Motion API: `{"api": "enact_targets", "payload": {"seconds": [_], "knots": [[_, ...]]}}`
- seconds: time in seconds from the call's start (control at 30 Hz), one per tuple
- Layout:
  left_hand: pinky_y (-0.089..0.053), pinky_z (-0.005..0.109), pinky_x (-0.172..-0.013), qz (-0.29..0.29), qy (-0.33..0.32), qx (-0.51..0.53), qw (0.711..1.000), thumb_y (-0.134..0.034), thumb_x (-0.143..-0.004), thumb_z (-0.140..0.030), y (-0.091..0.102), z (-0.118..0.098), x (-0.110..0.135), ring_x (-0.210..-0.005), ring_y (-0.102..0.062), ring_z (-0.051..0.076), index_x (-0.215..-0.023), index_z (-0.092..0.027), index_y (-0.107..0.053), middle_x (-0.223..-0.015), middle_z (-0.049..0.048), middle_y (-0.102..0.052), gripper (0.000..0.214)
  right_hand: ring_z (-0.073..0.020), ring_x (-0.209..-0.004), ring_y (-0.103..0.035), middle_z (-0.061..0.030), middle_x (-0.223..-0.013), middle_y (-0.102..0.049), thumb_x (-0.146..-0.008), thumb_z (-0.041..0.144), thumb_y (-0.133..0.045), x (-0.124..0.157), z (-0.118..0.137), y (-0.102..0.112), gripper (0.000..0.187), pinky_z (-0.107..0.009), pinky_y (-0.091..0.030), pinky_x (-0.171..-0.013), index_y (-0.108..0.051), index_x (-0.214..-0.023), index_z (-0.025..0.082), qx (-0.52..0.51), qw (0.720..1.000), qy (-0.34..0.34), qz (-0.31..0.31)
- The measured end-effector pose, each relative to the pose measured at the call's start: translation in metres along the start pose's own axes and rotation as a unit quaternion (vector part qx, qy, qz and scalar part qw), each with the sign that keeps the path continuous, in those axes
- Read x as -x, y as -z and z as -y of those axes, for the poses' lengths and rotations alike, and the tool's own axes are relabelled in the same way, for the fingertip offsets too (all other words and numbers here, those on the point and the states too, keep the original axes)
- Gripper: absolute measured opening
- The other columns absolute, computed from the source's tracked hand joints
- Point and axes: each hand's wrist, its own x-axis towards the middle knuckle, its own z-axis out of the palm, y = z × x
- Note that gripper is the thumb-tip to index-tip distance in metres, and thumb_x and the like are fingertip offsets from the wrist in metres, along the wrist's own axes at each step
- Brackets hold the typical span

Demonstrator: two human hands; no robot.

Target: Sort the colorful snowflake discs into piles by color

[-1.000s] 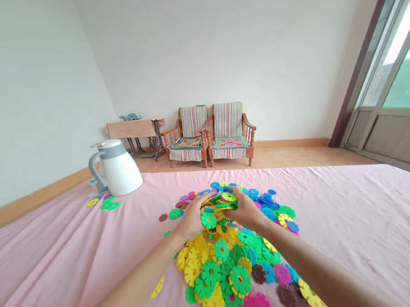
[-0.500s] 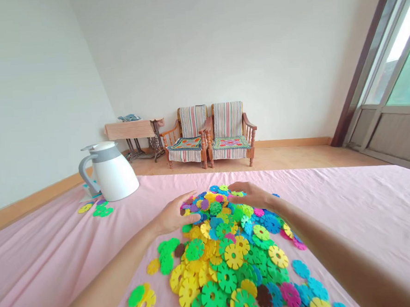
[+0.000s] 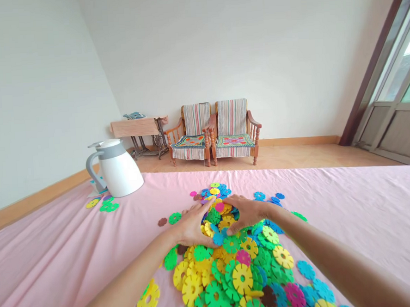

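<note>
Heap of notched round plastic discs [image 3: 231,244], mostly green, yellow and blue, sits on wrinkled pink cloth [image 3: 350,209], its middle between left grip [image 3: 194,223] and right grip [image 3: 246,212]. Both cupped, thumbs and fingers apart, palms facing. Forearms [image 3: 129,278] angle in from lower corners. White jug with grey handle [image 3: 121,172] at left; two wooden armchairs [image 3: 233,124] near far wall [image 3: 219,46].

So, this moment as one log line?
multicoloured notched plastic discs: heaped | left hand: curved around discs from left | right hand: likewise from right | white-and-grey jug: upright on pink cloth
</note>
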Motion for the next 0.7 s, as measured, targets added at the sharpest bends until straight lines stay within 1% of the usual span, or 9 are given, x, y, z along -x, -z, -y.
{"api": "enact_targets", "payload": {"seconds": [0.03,0.1,0.2,0.27,0.37,0.43,0.5,0.6,0.7], "knots": [[-0.033,0.047,-0.104,-0.011,-0.01,0.001,1.0,-0.081,-0.047,-0.055,-0.003,-0.007,-0.002,-0.128,-0.038,0.037,-0.145,-0.024,-0.029,-0.141,0.0141,-0.043,0.115,-0.0325,-0.124,-0.043,-0.0108,-0.133,-0.05,-0.048,0.052,-0.081,0.006,0.002,0.0,0.092,-0.045,-0.034,-0.104,-0.051,-0.131,0.024,0.001,1.0,0.01,-0.005],[-0.039,0.043,-0.1,-0.035,-0.033,0.012,0.999,-0.08,-0.053,-0.048,-0.009,-0.02,-0.009,-0.118,-0.049,0.032,-0.139,-0.024,-0.039,-0.131,0.0114,-0.052,0.099,-0.027,-0.11,-0.053,-0.0087,-0.119,-0.058,-0.058,0.041,-0.077,0.017,0.005,0.0,0.066,-0.039,-0.041,-0.095,-0.059,-0.119,0.023,0.001,0.999,0.025,-0.029],[-0.045,0.036,-0.092,-0.082,-0.042,0.038,0.995,-0.072,-0.068,-0.033,-0.02,-0.034,-0.022,-0.103,-0.059,0.026,-0.12,-0.021,-0.059,-0.113,0.0079,-0.064,0.056,-0.019,-0.089,-0.058,-0.0045,-0.097,-0.063,-0.068,0.021,-0.062,0.032,0.003,0.001,0.026,-0.032,-0.046,-0.081,-0.065,-0.094,0.021,-0.002,0.996,0.035,-0.076],[-0.046,0.035,-0.089,-0.097,-0.04,0.047,0.993,-0.064,-0.074,-0.024,-0.027,-0.042,-0.031,-0.1,-0.06,0.024,-0.11,-0.02,-0.065,-0.106,0.0069,-0.068,0.036,-0.0164,-0.081,-0.058,-0.0026,-0.085,-0.063,-0.069,0.011,-0.054,0.045,-0.002,0.006,0.019,-0.029,-0.046,-0.076,-0.063,-0.083,0.02,-0.008,0.994,0.034,-0.103],[-0.043,0.036,-0.095,-0.11,-0.052,0.068,0.99,-0.064,-0.074,-0.017,-0.029,-0.055,-0.036,-0.107,-0.058,0.024,-0.108,-0.02,-0.066,-0.11,0.0071,-0.066,0.034,-0.0153,-0.078,-0.059,-0.0025,-0.081,-0.064,-0.071,0.008,-0.045,0.072,-0.016,0.017,0.024,-0.029,-0.046,-0.074,-0.063,-0.081,0.019,-0.025,0.991,0.03,-0.127],[-0.042,0.037,-0.097,-0.103,-0.069,0.101,0.987,-0.069,-0.071,-0.019,-0.026,-0.064,-0.032,-0.107,-0.058,0.024,-0.11,-0.02,-0.065,-0.115,0.0072,-0.064,0.039,-0.0167,-0.086,-0.06,-0.0037,-0.089,-0.066,-0.074,0.012,-0.047,0.092,-0.028,0.024,0.025,-0.032,-0.047,-0.081,-0.065,-0.088,0.019,-0.039,0.99,0.031,-0.131],[-0.046,0.036,-0.093,-0.075,-0.082,0.147,0.983,-0.07,-0.071,-0.022,-0.02,-0.073,-0.023,-0.102,-0.061,0.022,-0.118,-0.022,-0.061,-0.122,0.0075,-0.06,0.047,-0.0196,-0.099,-0.06,-0.0054,-0.106,-0.066,-0.077,0.02,-0.051,0.113,-0.042,0.029,0.028,-0.035,-0.046,-0.09,-0.065,-0.101,0.021,-0.052,0.989,0.033,-0.135],[-0.05,0.034,-0.088,-0.032,-0.099,0.184,0.977,-0.065,-0.078,-0.027,-0.013,-0.089,-0.002,-0.101,-0.062,0.02,-0.13,-0.027,-0.05,-0.132,0.0069,-0.054,0.054,-0.0249,-0.112,-0.056,-0.0086,-0.127,-0.058,-0.078,0.037,-0.058,0.142,-0.063,0.032,0.05,-0.04,-0.047,-0.093,-0.054,-0.126,0.023,-0.093,0.986,-0.015,-0.14],[-0.036,0.046,-0.106,0.006,-0.158,0.122,0.98,-0.069,-0.077,-0.04,-0.01,-0.106,0.025,-0.124,-0.047,0.028,-0.134,-0.031,-0.047,-0.139,0.0052,-0.049,0.062,-0.0312,-0.125,-0.045,-0.0138,-0.141,-0.046,-0.072,0.051,-0.065,0.17,-0.075,0.029,0.083,-0.047,-0.039,-0.101,-0.035,-0.143,0.021,-0.076,0.986,-0.105,-0.108]]}}
